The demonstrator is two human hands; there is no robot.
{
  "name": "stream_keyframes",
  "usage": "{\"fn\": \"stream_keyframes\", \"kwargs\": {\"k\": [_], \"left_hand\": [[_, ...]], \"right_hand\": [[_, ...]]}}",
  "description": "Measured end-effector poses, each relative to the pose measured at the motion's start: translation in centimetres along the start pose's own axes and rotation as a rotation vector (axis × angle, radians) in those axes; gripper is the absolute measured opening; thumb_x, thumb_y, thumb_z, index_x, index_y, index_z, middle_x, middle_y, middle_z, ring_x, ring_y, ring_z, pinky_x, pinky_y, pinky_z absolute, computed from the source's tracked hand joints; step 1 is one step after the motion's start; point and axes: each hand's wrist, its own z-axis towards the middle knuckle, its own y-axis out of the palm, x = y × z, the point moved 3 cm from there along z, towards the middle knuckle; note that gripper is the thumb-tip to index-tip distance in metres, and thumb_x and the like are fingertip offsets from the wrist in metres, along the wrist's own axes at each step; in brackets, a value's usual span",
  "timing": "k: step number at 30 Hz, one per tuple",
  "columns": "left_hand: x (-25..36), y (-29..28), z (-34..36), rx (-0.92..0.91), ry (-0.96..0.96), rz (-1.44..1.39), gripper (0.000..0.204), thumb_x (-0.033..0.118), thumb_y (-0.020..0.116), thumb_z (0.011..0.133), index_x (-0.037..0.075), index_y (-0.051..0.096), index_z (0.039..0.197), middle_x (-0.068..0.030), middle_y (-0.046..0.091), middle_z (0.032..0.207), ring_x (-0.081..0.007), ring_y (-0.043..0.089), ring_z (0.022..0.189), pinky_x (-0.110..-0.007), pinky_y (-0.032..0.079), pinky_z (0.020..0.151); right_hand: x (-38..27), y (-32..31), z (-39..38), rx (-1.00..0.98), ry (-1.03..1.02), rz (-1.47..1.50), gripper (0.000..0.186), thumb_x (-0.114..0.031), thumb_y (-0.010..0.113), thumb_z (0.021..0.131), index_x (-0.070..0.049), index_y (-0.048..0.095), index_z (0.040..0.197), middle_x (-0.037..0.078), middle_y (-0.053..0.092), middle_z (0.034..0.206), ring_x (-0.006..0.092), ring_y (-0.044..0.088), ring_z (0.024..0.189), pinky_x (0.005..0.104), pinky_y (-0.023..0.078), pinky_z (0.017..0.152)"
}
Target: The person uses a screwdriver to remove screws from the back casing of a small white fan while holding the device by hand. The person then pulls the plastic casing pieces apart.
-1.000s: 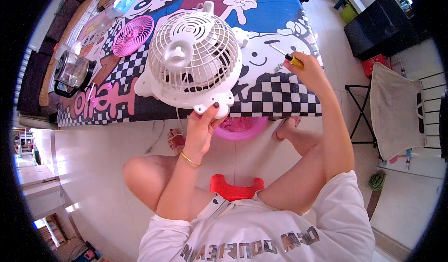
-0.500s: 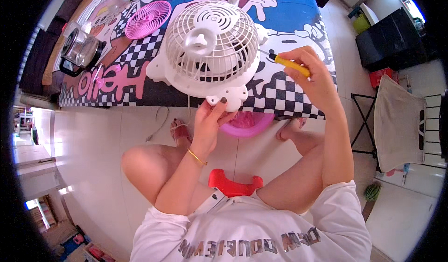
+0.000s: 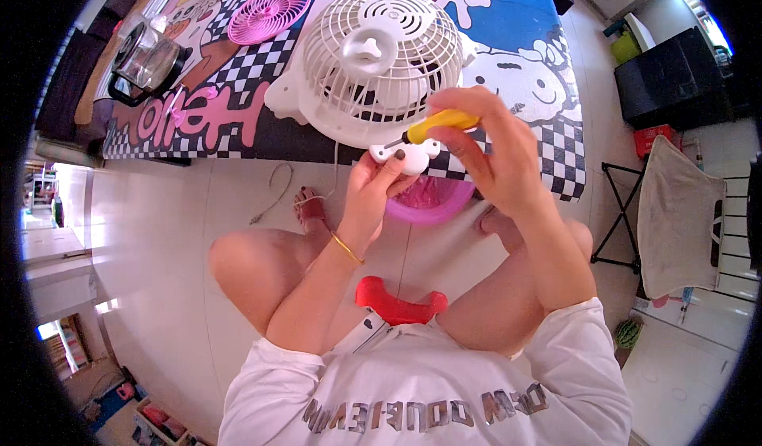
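Observation:
A white fan (image 3: 333,81) with a domed grille rests on the patterned table (image 3: 563,160) near its front edge. My left hand (image 3: 373,188) is closed on a white rounded piece (image 3: 414,160) with small holes, at the fan's front. My right hand (image 3: 496,148) grips the yellow handle of a screwdriver (image 3: 440,122); its metal tip points down at the left part of that piece, beside my left thumb. A white cord hangs from the table edge below the fan.
A pink round grille (image 3: 270,13) and a glass pitcher (image 3: 147,65) lie to the fan's left. A pink basin (image 3: 429,212) is under the table, a red stool (image 3: 401,303) between my legs. A folded frame chair (image 3: 679,224) and black cabinet (image 3: 667,81) stand at right.
My right hand has swung left and down with the screwdriver, from beside the fan to over the white piece. The table and fan have shifted up and right in view.

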Motion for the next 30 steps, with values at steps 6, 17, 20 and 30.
{"fn": "stream_keyframes", "kwargs": {"k": [6,17,20,30], "left_hand": [[0.1,0.1,0.0,-0.009,0.010,0.022,0.028,0.014,0.050,0.089,0.003,0.046,0.115,-0.0056,0.055,0.108,-0.0152,0.056,0.099,-0.032,0.050,0.086],[0.1,-0.1,0.0,0.002,0.004,0.037,0.025,0.014,0.050,0.089,0.004,0.047,0.112,-0.0051,0.054,0.107,-0.0134,0.056,0.098,-0.031,0.051,0.085],[0.1,-0.1,0.0,0.001,0.005,0.025,0.027,0.014,0.051,0.089,0.002,0.046,0.113,-0.0072,0.053,0.108,-0.0147,0.056,0.098,-0.030,0.050,0.084],[0.1,-0.2,-0.5,0.043,0.042,0.066,0.025,0.016,0.053,0.089,0.003,0.047,0.110,-0.0058,0.055,0.105,-0.0133,0.056,0.095,-0.029,0.050,0.084]], "right_hand": [[0.0,1.6,0.0,-0.151,-0.024,-0.029,0.024,-0.009,0.061,0.078,-0.007,0.051,0.100,0.009,0.058,0.087,0.0269,0.061,0.069,0.0335,0.048,0.055],[-0.2,2.2,0.1,-0.189,-0.010,-0.082,0.025,-0.012,0.061,0.078,-0.008,0.050,0.100,0.008,0.057,0.084,0.0257,0.061,0.068,0.0336,0.049,0.055],[-0.7,2.2,0.5,-0.180,-0.054,-0.190,0.024,-0.010,0.066,0.074,-0.007,0.053,0.094,0.008,0.057,0.076,0.0257,0.058,0.061,0.0313,0.045,0.053],[-3.2,3.3,4.2,-0.624,-0.131,-0.599,0.028,-0.024,0.063,0.074,-0.006,0.043,0.078,0.007,0.054,0.072,0.0240,0.058,0.060,0.0320,0.044,0.048]]}}
